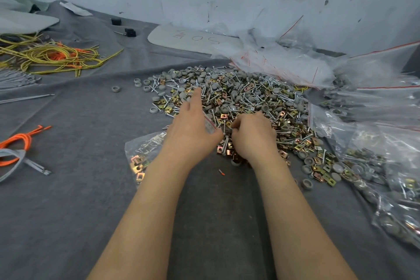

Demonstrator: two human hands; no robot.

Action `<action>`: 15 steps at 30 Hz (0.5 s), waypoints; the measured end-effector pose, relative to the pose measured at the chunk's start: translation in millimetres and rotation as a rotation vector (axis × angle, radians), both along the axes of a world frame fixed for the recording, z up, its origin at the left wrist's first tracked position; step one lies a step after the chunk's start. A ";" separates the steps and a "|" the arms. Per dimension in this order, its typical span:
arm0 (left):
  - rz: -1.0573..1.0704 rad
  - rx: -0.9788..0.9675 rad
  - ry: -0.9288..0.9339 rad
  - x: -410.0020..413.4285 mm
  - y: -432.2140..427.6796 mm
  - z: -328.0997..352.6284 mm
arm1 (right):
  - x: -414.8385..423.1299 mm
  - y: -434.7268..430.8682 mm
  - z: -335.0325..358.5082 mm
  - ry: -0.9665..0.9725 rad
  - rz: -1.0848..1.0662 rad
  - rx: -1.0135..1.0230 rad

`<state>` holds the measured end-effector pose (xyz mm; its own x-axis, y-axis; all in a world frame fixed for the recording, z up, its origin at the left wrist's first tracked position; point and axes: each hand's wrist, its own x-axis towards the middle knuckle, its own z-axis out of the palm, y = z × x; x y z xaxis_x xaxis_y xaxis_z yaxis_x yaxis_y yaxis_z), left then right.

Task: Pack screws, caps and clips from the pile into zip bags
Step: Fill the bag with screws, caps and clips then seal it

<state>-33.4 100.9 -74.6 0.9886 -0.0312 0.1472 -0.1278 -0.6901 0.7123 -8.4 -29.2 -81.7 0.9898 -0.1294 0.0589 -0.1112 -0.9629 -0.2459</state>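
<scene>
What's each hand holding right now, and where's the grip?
Left hand holds the zip bag at its red-striped mouth. Right hand is curled into the pile; whether it grips any piece cannot be told.

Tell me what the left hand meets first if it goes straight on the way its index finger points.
The left hand points away across the pile; its fingertip is already over it, so it would meet more grey caps and screws first. Height above them is unclear.

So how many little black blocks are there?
2. One small black block lies far back on the grey cloth; the second block sits just right of it, nearer. Others may be hidden.
</scene>
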 end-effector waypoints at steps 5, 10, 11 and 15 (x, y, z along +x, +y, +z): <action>0.000 0.002 0.006 0.6 -0.7 -0.5 | 2.0 -10.7 -1.6 -0.095 0.023 0.287; -0.002 0.007 0.006 0.8 -1.0 -1.4 | 0.1 -20.5 0.8 -0.251 0.047 0.547; -0.004 0.008 0.002 0.6 -1.1 -1.7 | -0.6 -20.5 1.9 -0.294 0.054 0.587; -0.021 0.002 -0.006 0.8 -2.1 -2.4 | -4.9 -9.6 10.2 -0.247 0.157 0.899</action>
<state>-32.6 98.8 -77.0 0.9869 -0.0518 0.1529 -0.1462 -0.6884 0.7104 -13.2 -38.8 -71.5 0.9728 -0.0940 0.2119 0.1580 -0.4001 -0.9027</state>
